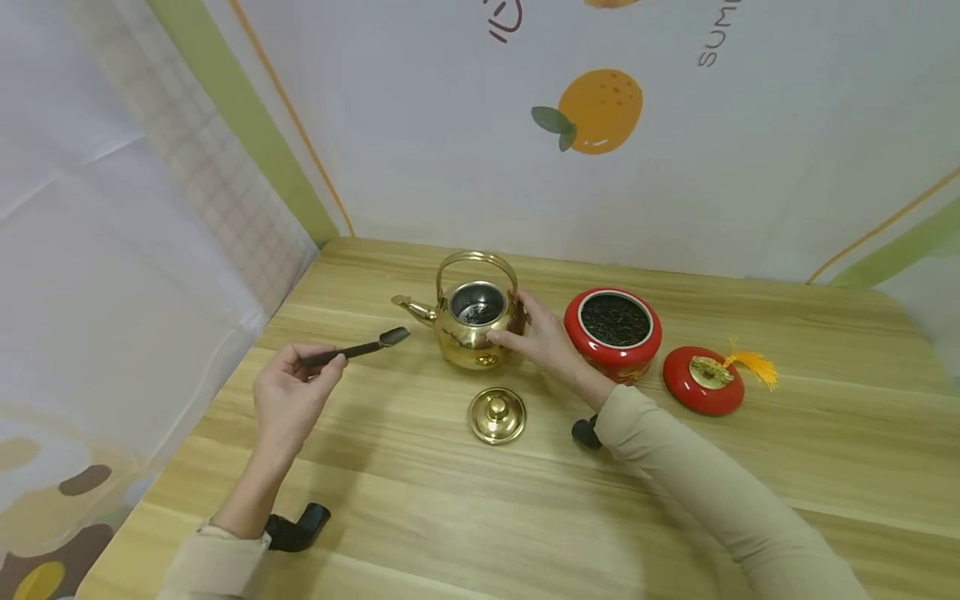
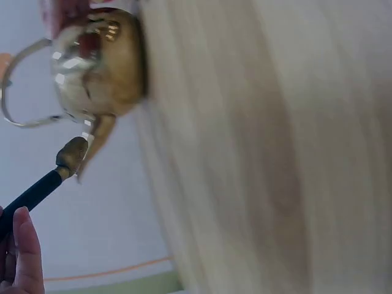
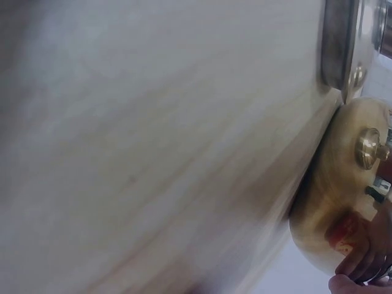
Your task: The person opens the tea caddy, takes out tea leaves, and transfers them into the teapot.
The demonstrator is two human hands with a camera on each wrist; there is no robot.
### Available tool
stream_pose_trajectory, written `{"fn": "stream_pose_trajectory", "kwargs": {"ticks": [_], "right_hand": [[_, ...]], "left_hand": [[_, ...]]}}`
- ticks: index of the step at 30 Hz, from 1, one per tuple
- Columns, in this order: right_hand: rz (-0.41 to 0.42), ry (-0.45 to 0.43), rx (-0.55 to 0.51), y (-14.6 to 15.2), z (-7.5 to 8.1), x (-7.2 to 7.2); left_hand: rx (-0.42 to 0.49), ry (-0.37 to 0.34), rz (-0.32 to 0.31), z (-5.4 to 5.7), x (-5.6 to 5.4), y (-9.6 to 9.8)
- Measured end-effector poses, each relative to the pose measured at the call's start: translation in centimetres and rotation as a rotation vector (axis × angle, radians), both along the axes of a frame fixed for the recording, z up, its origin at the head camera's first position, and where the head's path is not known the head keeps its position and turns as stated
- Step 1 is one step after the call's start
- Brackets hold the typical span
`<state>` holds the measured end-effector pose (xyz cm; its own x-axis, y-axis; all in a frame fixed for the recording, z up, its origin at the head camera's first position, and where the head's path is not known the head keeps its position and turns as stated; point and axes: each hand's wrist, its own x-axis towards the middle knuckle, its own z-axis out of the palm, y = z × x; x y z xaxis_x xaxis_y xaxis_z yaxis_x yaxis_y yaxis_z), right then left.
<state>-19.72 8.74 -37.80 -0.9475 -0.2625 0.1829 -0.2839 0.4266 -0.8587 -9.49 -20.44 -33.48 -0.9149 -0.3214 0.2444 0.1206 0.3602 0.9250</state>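
Note:
My left hand (image 1: 288,404) grips the dark handle of a small tea scoop (image 1: 360,348), its head pointing right toward the spout of a gold teapot (image 1: 467,340). In the left wrist view the scoop (image 2: 37,193) lines up in front of the spout; I cannot tell whether they touch. The teapot is uncovered, with some dark tea leaves (image 1: 476,315) inside its strainer. My right hand (image 1: 551,343) holds the pot's right side, thumb in front and fingers farther back. A gold teapot lid (image 1: 498,418) lies on the table in front of the pot.
To the right stands an uncovered red jar (image 1: 600,354) full of dark tea leaves (image 1: 617,320). Beside it lies its red lid (image 1: 678,383) with a yellow tassel (image 1: 756,367). A printed cloth (image 1: 465,167) hangs behind the wooden table (image 1: 420,492).

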Motion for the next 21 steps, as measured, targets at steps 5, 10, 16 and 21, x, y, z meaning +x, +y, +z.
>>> {"fn": "stream_pose_trajectory", "kwargs": {"ticks": [5,10,16,21], "right_hand": [[0.007,0.008,-0.013,0.1,0.0,-0.1],[0.012,0.011,-0.009,-0.1,-0.1,0.0],[0.004,0.019,0.011,0.0,0.0,0.1],[-0.003,0.016,0.022,0.1,0.0,0.0]], "left_hand": [[-0.17,-0.15,0.021,-1.4,-0.7,-1.0],[-0.309,-0.228,0.026,-2.5,-1.4,-1.3],[-0.377,-0.23,0.006,-3.1,-1.9,-1.3],[-0.502,-0.224,-0.104,-3.5,-1.9,-1.7]]}}
